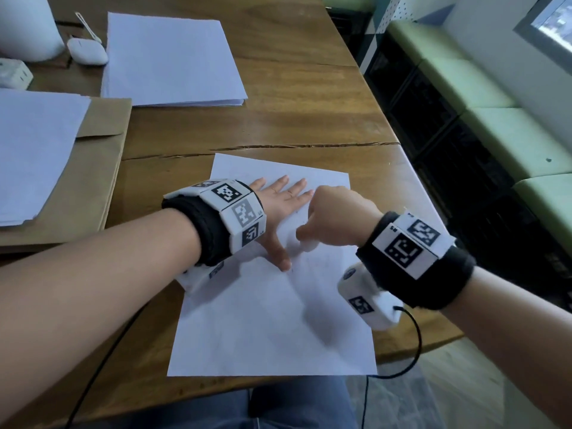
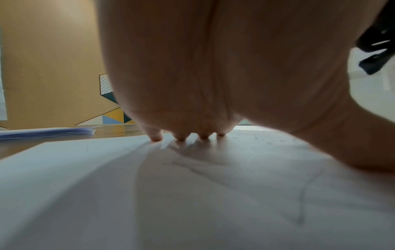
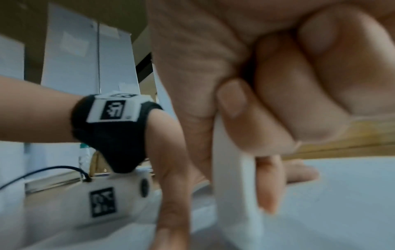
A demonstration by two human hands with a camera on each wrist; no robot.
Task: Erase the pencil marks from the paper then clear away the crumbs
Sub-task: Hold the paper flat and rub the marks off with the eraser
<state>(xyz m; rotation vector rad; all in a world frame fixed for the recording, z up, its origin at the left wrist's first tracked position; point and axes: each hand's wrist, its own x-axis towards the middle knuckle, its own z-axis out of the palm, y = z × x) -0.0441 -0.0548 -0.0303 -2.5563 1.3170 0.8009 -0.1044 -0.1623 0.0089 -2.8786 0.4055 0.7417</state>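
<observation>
Holding: my right hand (image 1: 332,218) is curled round the white eraser (image 3: 235,186), pinched between thumb and fingers, its lower end down on the paper (image 1: 272,320).
Bracing: my left hand (image 1: 278,209) lies flat on the paper, fingers spread, just left of the eraser.
Eraser axis: upright, slightly tilted.
Marks: faint pencil lines (image 2: 299,203) run on the paper under and near my left palm, toward me from the eraser.
Crumbs: dark specks (image 2: 271,140) lie on the paper beside my left fingertips.
Nearer hand: the right, I judge.
</observation>
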